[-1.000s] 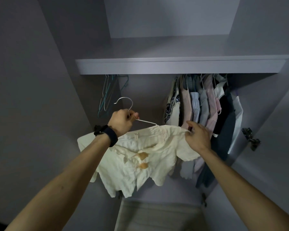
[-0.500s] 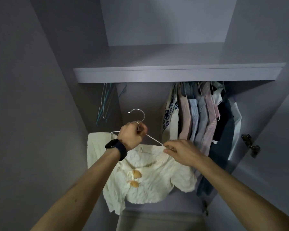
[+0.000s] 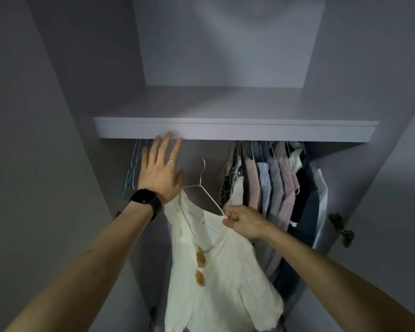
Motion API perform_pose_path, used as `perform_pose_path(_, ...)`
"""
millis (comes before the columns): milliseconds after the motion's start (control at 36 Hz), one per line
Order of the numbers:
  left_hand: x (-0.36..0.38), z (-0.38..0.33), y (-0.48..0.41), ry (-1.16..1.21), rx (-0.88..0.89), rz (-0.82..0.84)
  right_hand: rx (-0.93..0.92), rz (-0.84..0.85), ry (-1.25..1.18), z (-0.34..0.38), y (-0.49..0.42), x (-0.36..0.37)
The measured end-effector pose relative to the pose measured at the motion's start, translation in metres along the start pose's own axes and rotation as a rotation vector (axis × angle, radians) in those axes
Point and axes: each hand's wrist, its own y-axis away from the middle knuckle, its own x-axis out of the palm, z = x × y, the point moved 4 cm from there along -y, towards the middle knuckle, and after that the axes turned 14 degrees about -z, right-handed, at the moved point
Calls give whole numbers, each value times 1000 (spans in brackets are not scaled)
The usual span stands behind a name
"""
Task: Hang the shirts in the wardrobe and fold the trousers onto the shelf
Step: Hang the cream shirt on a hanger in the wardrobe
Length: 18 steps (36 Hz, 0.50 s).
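One shirt in play: cream shirt (image 3: 213,271), soft crinkled weave, two round tan buttons, draped on thin white wire hanger (image 3: 207,191). Hook looks free, rail hidden under shelf. My right hand (image 3: 243,220) pinches hanger's right arm at shirt shoulder. Left hand (image 3: 162,168) spread flat, fingers straight, tips at shelf (image 3: 273,131) front edge. Behind: packed row of hung clothes (image 3: 273,183), pinks, greys, stripes, navy; bare hangers (image 3: 132,173) at left. Shelf smooth, pale, matte. Trousers nowhere in view. I judge hanging well along, folding not begun.
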Motion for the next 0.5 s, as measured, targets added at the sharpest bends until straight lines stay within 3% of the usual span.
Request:
perform_pose_path(111, -12, 9, -41, -100, 80, -81, 80, -8, 1, 11, -18, -11)
perform_pose_path(333, 10, 15, -77, -60, 37, -102, 167, -23, 76, 28, -59, -27)
perform_pose_path(500, 40, 11, -82, 43, -27, -297, 215, -104, -63, 12, -108, 6)
